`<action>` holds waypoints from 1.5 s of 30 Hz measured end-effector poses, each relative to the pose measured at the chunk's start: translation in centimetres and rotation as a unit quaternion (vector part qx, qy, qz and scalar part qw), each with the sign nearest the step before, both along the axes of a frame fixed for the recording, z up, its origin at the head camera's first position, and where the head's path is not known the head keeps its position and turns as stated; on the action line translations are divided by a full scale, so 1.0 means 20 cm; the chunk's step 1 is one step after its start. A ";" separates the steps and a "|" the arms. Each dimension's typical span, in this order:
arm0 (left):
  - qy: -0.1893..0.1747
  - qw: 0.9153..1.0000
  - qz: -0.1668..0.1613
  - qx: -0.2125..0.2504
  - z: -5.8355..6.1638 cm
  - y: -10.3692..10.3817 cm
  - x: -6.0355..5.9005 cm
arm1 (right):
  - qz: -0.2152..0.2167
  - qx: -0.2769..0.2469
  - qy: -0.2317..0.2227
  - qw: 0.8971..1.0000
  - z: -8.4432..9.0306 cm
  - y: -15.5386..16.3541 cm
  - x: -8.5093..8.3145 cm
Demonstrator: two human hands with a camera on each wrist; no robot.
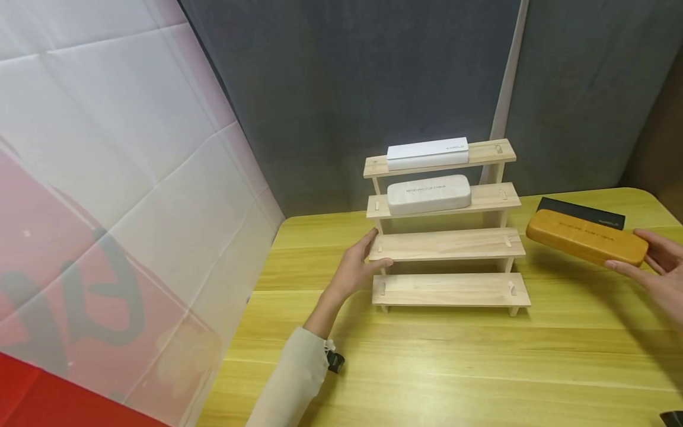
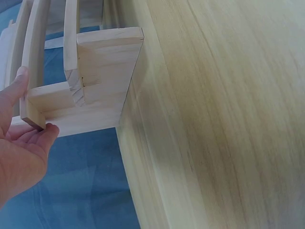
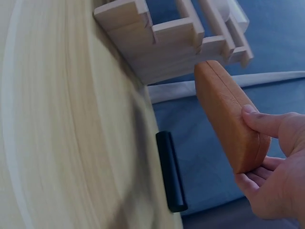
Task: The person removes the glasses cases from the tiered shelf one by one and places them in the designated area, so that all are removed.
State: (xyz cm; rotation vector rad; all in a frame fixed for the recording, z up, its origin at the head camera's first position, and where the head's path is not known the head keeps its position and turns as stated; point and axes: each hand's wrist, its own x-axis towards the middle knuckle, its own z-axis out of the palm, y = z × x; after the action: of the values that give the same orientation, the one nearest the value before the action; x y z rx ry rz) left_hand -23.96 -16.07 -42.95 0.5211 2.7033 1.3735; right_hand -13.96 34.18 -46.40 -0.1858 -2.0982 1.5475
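My right hand (image 1: 658, 264) grips the right end of an orange-brown glasses case (image 1: 587, 237), held above the table to the right of a stepped wooden rack (image 1: 448, 246). In the right wrist view, the thumb lies on one side of the case (image 3: 228, 114) with fingers beneath it. My left hand (image 1: 358, 267) pinches the left end of the rack's second step from the bottom; the left wrist view shows thumb and fingers (image 2: 28, 143) around that board's end. A white glasses case (image 1: 427, 154) lies on the top step, and a pale grey one (image 1: 429, 194) on the step below.
A black glasses case (image 1: 584, 212) lies on the yellow wood-grain table (image 1: 427, 367), behind the orange-brown one. Dark grey curtain (image 1: 347, 107) hangs behind the rack, with a white fabric wall (image 1: 133, 118) to the left.
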 end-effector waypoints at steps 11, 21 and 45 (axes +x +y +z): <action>0.001 1.000 -0.001 0.003 0.00 0.00 0.00 | 0.019 -0.001 -0.085 0.996 -0.10 0.04 -0.10; -0.001 1.000 0.001 0.001 0.01 0.00 0.01 | 0.005 0.079 -0.178 0.981 -0.11 0.06 -0.18; 0.003 1.000 -0.002 0.006 0.00 0.00 0.00 | -0.036 0.161 -0.266 0.950 -0.16 0.06 -0.26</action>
State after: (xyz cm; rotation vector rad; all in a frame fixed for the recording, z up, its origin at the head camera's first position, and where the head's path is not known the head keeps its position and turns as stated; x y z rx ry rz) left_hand -23.94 -16.08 -42.95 0.5335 2.6980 1.3910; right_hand -19.22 35.41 -49.52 -0.6117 -2.6878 1.1726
